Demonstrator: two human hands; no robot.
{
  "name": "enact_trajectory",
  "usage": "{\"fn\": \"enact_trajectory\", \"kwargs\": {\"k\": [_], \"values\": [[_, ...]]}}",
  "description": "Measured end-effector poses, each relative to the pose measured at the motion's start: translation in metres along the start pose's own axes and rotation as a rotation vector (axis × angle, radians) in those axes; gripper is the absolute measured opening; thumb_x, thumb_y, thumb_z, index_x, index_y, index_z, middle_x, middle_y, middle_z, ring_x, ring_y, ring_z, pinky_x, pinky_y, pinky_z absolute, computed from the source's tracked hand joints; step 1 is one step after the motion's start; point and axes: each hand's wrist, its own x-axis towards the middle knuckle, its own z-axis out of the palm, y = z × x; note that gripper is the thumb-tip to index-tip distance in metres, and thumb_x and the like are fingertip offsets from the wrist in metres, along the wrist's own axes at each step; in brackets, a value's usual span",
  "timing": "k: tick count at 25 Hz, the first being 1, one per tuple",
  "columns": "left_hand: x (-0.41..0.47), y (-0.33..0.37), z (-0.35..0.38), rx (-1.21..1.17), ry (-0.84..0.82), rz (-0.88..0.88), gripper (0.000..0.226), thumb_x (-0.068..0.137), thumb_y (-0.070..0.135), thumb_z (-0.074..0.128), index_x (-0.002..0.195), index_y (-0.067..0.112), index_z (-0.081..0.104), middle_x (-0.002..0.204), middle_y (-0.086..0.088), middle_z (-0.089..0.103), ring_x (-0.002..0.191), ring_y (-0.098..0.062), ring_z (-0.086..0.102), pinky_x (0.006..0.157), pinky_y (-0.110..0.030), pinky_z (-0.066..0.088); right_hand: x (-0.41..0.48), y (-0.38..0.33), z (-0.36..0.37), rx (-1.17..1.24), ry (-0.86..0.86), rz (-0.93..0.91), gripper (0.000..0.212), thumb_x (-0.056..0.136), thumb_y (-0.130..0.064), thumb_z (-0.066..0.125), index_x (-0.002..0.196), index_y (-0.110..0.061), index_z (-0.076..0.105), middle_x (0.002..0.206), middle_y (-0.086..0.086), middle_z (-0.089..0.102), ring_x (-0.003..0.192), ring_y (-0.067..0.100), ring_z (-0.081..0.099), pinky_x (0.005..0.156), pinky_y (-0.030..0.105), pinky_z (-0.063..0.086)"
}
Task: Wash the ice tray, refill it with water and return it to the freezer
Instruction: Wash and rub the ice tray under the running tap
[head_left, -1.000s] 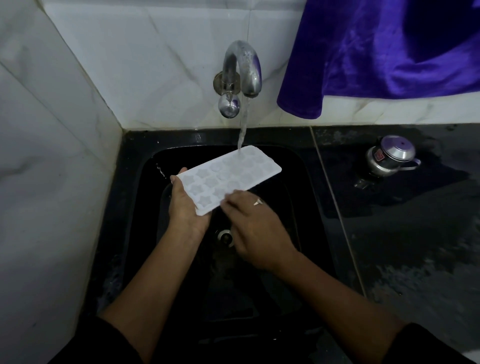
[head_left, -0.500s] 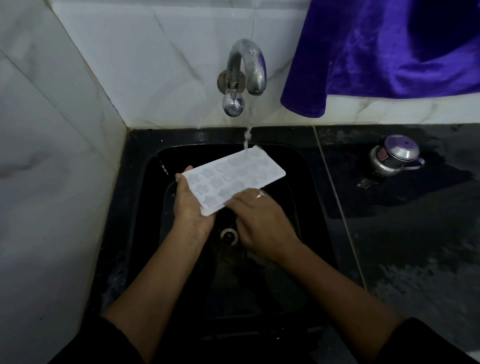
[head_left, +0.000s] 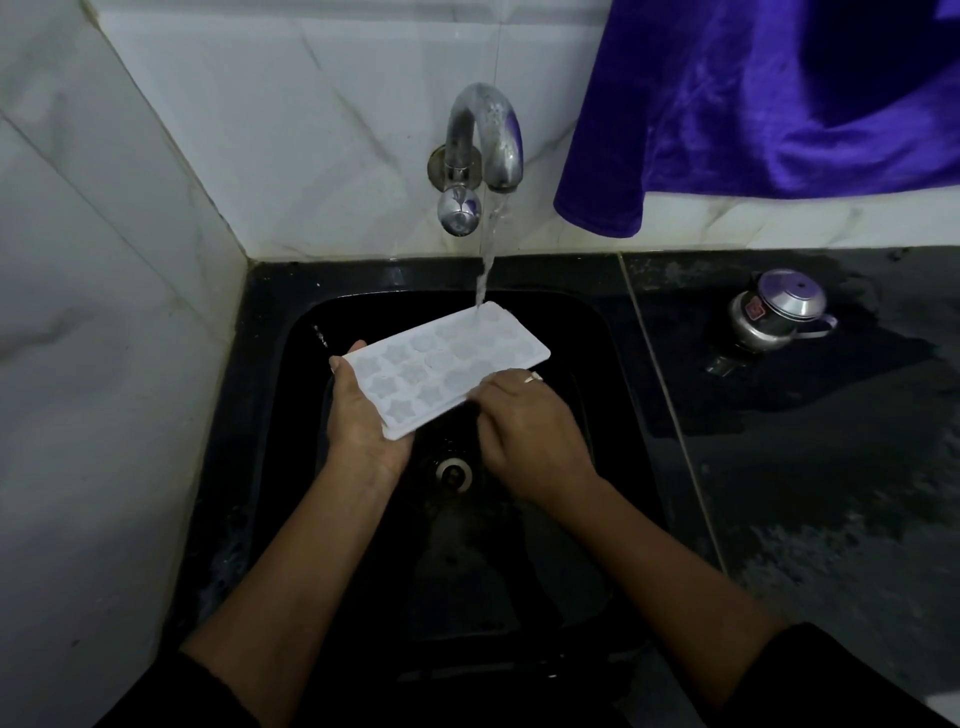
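Observation:
A white ice tray (head_left: 441, 366) with star-shaped cells is held tilted over the black sink (head_left: 597, 332). Water runs from the chrome tap (head_left: 485, 137) onto the tray's far end. My left hand (head_left: 358, 415) grips the tray's near left end, thumb on its edge and palm beneath. My right hand (head_left: 524, 421) holds the tray's near long edge, fingers tucked under it; a ring shows on one finger.
A marble wall stands close on the left and behind. A purple cloth (head_left: 753, 104) hangs at the upper right. A small steel lidded pot (head_left: 776, 312) sits on the wet dark counter (head_left: 831, 467) to the right. The drain (head_left: 454, 473) lies below the hands.
My right hand has slid right along the tray's near edge and off its top face. The tray stays under the running water.

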Motion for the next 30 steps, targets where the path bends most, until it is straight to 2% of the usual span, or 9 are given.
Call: {"fn": "enact_trajectory", "kwargs": {"k": [3, 7, 11, 15, 20, 23, 26, 28, 30], "values": [[-0.003, 0.005, -0.002, 0.023, -0.007, 0.001, 0.055, 0.106, 0.061, 0.037, 0.145, 0.028, 0.056, 0.135, -0.009, 0.069, 0.120, -0.035, 0.069, 0.088, -0.053, 0.061, -0.004, -0.002, -0.001, 0.002, -0.083, -0.145, 0.026, 0.086, -0.011, 0.057, 0.105, -0.004, 0.073, 0.105, 0.011, 0.071, 0.099, 0.028, 0.062, 0.091, 0.040, 0.051], [-0.010, 0.013, -0.008, 0.012, 0.007, 0.050, 0.053, 0.107, 0.060, 0.034, 0.145, 0.030, 0.056, 0.133, -0.006, 0.071, 0.115, -0.030, 0.072, 0.089, -0.049, 0.061, 0.015, 0.025, -0.006, 0.003, 0.015, 0.083, 0.030, 0.084, -0.015, 0.046, 0.094, -0.005, 0.073, 0.094, 0.010, 0.071, 0.091, 0.031, 0.064, 0.084, 0.041, 0.052], [-0.011, 0.020, -0.011, 0.000, 0.047, 0.084, 0.050, 0.108, 0.059, 0.032, 0.126, 0.026, 0.066, 0.120, -0.006, 0.077, 0.104, -0.028, 0.076, 0.083, -0.048, 0.062, 0.011, -0.003, 0.003, 0.016, -0.148, -0.149, 0.034, 0.086, -0.019, 0.047, 0.103, -0.007, 0.074, 0.103, 0.009, 0.072, 0.098, 0.025, 0.061, 0.090, 0.037, 0.050], [-0.001, 0.026, -0.015, -0.014, 0.055, 0.093, 0.057, 0.106, 0.062, 0.035, 0.146, 0.027, 0.056, 0.135, -0.008, 0.070, 0.117, -0.033, 0.071, 0.087, -0.051, 0.061, 0.043, 0.019, -0.003, 0.008, -0.070, 0.089, 0.032, 0.085, -0.017, 0.047, 0.096, -0.007, 0.075, 0.099, 0.009, 0.073, 0.094, 0.030, 0.066, 0.083, 0.042, 0.054], [0.023, 0.028, -0.008, -0.028, 0.072, 0.044, 0.059, 0.105, 0.063, 0.037, 0.149, 0.026, 0.053, 0.142, -0.010, 0.065, 0.124, -0.036, 0.066, 0.090, -0.053, 0.060, 0.046, 0.001, 0.000, -0.010, -0.216, -0.188, 0.033, 0.088, -0.020, 0.045, 0.096, -0.009, 0.074, 0.098, 0.007, 0.071, 0.093, 0.027, 0.063, 0.084, 0.040, 0.052], [0.028, 0.019, 0.004, -0.049, 0.108, 0.048, 0.055, 0.106, 0.062, 0.035, 0.145, 0.029, 0.057, 0.136, -0.009, 0.068, 0.119, -0.035, 0.069, 0.093, -0.054, 0.059, 0.062, 0.027, -0.005, -0.004, -0.097, 0.082, 0.028, 0.089, -0.016, 0.050, 0.095, -0.008, 0.076, 0.097, 0.008, 0.073, 0.091, 0.027, 0.064, 0.083, 0.044, 0.055], [0.034, 0.011, 0.020, -0.034, 0.178, -0.002, 0.056, 0.106, 0.062, 0.035, 0.142, 0.027, 0.060, 0.132, -0.011, 0.070, 0.115, -0.036, 0.069, 0.073, -0.048, 0.062, 0.054, 0.003, 0.005, -0.019, -0.203, -0.043, 0.028, 0.090, -0.019, 0.048, 0.093, -0.009, 0.074, 0.095, 0.007, 0.071, 0.091, 0.025, 0.062, 0.081, 0.042, 0.054], [0.044, 0.004, 0.028, -0.005, 0.187, -0.043, 0.057, 0.105, 0.063, 0.037, 0.142, 0.026, 0.059, 0.134, -0.011, 0.068, 0.117, -0.038, 0.068, 0.072, -0.048, 0.061, 0.046, 0.012, 0.006, 0.041, -0.221, -0.109, 0.032, 0.088, -0.021, 0.045, 0.094, -0.010, 0.075, 0.096, 0.006, 0.071, 0.092, 0.026, 0.063, 0.080, 0.039, 0.053], [0.050, -0.004, 0.035, 0.011, 0.208, -0.088, 0.057, 0.103, 0.065, 0.042, 0.141, 0.026, 0.060, 0.136, -0.010, 0.068, 0.118, -0.039, 0.067, 0.079, -0.051, 0.060, 0.056, 0.039, 0.006, 0.064, -0.116, 0.074, 0.035, 0.086, -0.023, 0.043, 0.091, -0.011, 0.076, 0.094, 0.005, 0.072, 0.089, 0.026, 0.065, 0.079, 0.040, 0.055]]}}
